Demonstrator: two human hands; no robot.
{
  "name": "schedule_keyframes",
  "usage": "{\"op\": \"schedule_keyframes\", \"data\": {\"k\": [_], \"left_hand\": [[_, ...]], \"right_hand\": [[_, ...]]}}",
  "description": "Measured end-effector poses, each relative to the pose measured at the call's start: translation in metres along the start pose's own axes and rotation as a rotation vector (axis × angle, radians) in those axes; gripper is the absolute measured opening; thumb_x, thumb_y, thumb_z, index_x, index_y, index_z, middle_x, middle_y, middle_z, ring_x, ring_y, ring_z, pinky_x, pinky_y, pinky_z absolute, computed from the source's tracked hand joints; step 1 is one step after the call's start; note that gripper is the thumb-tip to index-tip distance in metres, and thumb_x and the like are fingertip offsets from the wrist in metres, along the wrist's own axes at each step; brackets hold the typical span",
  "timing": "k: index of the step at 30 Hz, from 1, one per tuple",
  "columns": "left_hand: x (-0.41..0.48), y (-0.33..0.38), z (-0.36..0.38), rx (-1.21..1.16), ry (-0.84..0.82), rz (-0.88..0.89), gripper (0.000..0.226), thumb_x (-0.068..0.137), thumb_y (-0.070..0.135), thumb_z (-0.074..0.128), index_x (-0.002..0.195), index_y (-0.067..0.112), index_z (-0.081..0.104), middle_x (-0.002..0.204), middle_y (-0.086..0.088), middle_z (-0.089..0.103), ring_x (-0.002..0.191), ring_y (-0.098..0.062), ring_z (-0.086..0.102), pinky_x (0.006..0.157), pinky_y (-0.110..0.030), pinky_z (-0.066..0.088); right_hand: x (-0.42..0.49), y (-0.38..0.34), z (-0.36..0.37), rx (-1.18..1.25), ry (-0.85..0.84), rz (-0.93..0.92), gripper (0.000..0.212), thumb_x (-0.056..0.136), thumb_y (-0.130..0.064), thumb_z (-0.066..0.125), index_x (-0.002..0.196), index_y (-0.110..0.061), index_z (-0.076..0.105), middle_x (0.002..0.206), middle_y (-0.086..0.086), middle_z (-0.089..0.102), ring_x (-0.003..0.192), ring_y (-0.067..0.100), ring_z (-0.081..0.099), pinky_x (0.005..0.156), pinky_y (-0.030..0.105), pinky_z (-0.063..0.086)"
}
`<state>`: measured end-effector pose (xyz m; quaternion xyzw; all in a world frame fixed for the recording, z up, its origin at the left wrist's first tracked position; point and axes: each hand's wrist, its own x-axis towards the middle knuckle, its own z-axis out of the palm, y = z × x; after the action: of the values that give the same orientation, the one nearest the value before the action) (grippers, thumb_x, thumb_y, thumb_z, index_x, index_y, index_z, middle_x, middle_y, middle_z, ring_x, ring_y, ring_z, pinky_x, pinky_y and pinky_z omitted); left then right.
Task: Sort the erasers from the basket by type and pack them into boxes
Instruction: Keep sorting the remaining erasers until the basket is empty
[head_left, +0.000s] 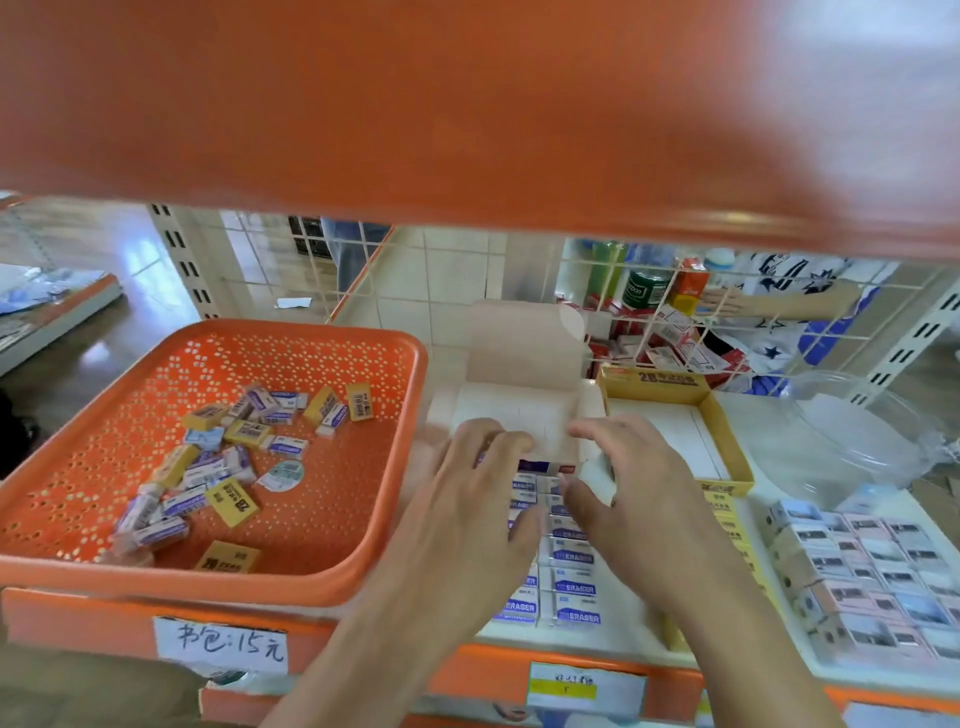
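An orange perforated basket (363, 519) at the left holds several loose erasers (223, 462), some yellow and some blue-and-white. Right of it stands an open white box (524, 338) with rows of blue-and-white erasers (571, 587) packed in its near half. My left hand (478, 499) hovers over the box's left side with its fingers stretched onto the rows. My right hand (639, 483) is over the right side, thumb and fingers spread. One blue-and-white eraser (545, 466) lies crosswise between the two hands' fingertips; no grip on it shows.
A yellow box (727, 441) stands right of the white one, lined with white erasers. Further right, a white tray (810, 660) holds rows of pink and blue packs, beside crumpled clear plastic (852, 436). An orange shelf (467, 130) hangs overhead, and a wire grid (649, 312) closes the back.
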<state>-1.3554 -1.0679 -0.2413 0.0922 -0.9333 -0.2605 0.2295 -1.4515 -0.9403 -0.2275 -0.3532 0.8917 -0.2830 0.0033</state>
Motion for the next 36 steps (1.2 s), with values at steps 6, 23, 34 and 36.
{"op": "schedule_keyframes", "data": {"k": [6, 23, 34, 36], "left_hand": [[0.003, -0.013, -0.049, 0.047, 0.086, -0.009, 0.045, 0.089, 0.032, 0.061, 0.132, 0.031, 0.046, 0.126, 0.023, 0.033, 0.107, 0.014, 0.025, 0.084, 0.004, 0.025], [-0.007, -0.138, -0.155, 0.457, -0.523, -0.481, 0.035, 0.088, 0.013, 0.06, 0.118, 0.031, 0.063, 0.115, 0.003, 0.059, 0.091, -0.015, 0.055, 0.067, -0.014, 0.04], [-0.005, -0.157, -0.131, 0.561, -0.703, -0.444, 0.016, 0.086, 0.013, 0.06, 0.1, 0.019, 0.056, 0.112, -0.004, 0.062, 0.088, -0.021, 0.061, 0.066, -0.028, 0.05], [-0.005, -0.162, -0.133, 0.528, -0.683, -0.477, 0.014, 0.085, 0.019, 0.063, 0.098, 0.016, 0.059, 0.108, -0.003, 0.064, 0.074, -0.016, 0.058, 0.056, -0.024, 0.047]], "right_hand": [[0.015, -0.036, 0.009, 0.031, 0.048, -0.162, 0.046, 0.089, -0.028, 0.063, 0.133, -0.03, 0.049, 0.127, -0.014, 0.046, 0.117, 0.0, 0.04, 0.086, 0.0, 0.022], [0.101, -0.167, 0.103, -0.284, -0.509, -0.327, 0.026, 0.089, -0.019, 0.056, 0.114, -0.017, 0.06, 0.115, 0.007, 0.06, 0.104, 0.026, 0.057, 0.083, 0.032, 0.044], [0.118, -0.172, 0.136, -0.411, -0.664, -0.306, 0.045, 0.089, -0.007, 0.058, 0.129, -0.026, 0.059, 0.129, 0.008, 0.055, 0.11, 0.027, 0.056, 0.089, 0.033, 0.045], [0.118, -0.173, 0.138, -0.423, -0.635, -0.32, 0.035, 0.088, -0.007, 0.058, 0.121, -0.02, 0.064, 0.124, 0.009, 0.057, 0.103, 0.026, 0.058, 0.082, 0.031, 0.047]]}}
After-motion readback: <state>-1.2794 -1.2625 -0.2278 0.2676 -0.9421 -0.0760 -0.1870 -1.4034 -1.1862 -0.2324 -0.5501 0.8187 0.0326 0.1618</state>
